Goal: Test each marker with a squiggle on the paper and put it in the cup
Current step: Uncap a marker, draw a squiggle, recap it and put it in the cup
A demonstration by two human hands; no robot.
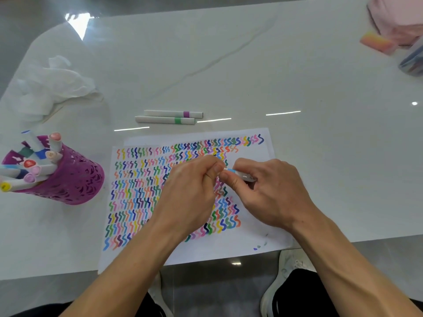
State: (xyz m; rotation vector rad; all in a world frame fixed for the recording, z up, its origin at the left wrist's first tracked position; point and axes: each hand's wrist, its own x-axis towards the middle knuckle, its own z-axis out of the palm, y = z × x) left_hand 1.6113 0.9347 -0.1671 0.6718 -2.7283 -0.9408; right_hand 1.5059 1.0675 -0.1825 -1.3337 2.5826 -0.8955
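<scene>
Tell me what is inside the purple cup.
The purple cup holds a bunch of capped markers leaning left, with red, pink, lilac, yellow and blue ends showing. Their lower parts and the cup's bottom are hidden by its wall.

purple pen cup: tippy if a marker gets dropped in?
Probably a bit: the purple cup looks like light perforated plastic, and its markers lean out past the left rim. The table looks glossy, so a nudge may slide it first.

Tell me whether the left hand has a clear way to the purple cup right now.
Probably yes. The left hand sits over the paper, and only flat paper and bare table lie between it and the purple cup, though it is pinching the blue-banded marker.
</scene>
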